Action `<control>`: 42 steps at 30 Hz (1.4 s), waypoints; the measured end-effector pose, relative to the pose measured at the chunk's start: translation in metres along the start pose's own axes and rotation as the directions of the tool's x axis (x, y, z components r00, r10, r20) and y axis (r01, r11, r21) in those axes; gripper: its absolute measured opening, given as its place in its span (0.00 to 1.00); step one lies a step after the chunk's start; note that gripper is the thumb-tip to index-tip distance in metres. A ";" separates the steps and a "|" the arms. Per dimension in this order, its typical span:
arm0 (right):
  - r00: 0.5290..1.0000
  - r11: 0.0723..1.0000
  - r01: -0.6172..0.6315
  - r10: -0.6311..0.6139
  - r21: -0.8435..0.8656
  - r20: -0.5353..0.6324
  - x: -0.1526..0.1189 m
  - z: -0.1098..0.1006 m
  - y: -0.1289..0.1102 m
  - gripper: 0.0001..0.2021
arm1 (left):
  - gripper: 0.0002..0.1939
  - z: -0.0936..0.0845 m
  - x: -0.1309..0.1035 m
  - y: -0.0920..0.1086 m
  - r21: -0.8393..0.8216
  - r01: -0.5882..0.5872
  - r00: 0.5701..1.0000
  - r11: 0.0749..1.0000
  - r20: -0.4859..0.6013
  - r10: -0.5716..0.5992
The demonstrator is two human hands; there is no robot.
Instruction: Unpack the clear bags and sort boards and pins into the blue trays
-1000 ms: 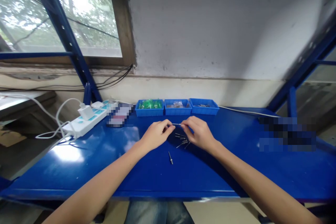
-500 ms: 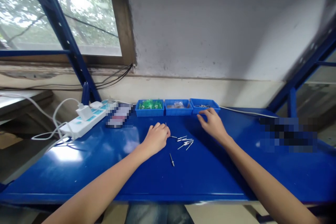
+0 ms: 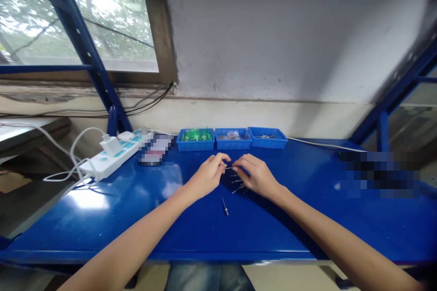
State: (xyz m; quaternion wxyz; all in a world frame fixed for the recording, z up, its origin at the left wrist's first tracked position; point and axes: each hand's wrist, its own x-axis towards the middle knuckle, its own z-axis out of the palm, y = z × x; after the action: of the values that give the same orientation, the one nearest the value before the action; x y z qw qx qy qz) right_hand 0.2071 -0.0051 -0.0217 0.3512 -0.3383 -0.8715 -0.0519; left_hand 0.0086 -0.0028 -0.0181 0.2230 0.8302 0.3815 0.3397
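Metal pin point(image 3: 228, 168) lies between the two hands, above the blue table point(image 3: 269, 236), roughly level and aligned from left to right. Right hand point(image 3: 258, 176): grip closed, with thumb and fingertips pinched on the right end of the metal pin. Left hand point(image 3: 207, 176): thumb and fingers curled at the opposite end; whether this grip is clamped on the pin or only next to it cannot be told.

Loose pins point(image 3: 237, 188) lie in a small group on the table, partly hidden by the right hand. Single pin point(image 3: 225, 207) lies apart from the group, nearer the front edge, with its thicker end toward that edge.

Three blue trays stand in a row at the rear of the table. Left tray point(image 3: 195, 146): green pieces. Middle tray point(image 3: 232, 145): contents partly clear, too small to identify. Right tray point(image 3: 269, 144): thin metal pieces.

White power strip point(image 3: 112, 155) rests at the left side of the table, with a white plug point(image 3: 111, 145) inserted. Phone point(image 3: 155, 150), blurred, lies just beside the strip.
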 end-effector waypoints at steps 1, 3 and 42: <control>1.000 1.000 -0.012 0.012 -0.009 -0.014 0.000 -0.001 0.000 0.09 | 0.10 0.000 0.000 0.001 0.008 0.003 1.000 1.000 -0.006 -0.003; 0.999 0.999 -0.032 0.031 -0.018 -0.039 0.001 -0.002 0.000 0.11 | 0.08 -0.001 0.001 0.003 0.061 -0.007 1.000 0.998 -0.013 0.008; 0.994 0.989 0.046 -0.030 -0.141 0.109 0.004 -0.002 -0.001 0.10 | 0.05 0.005 0.006 -0.006 -0.114 0.070 0.997 0.991 0.026 -0.067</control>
State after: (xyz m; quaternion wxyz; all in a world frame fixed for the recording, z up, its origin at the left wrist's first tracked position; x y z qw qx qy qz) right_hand 0.2056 -0.0043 -0.0182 0.2779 -0.3483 -0.8893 -0.1029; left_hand 0.0123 0.0052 -0.0234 0.2861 0.8062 0.3872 0.3438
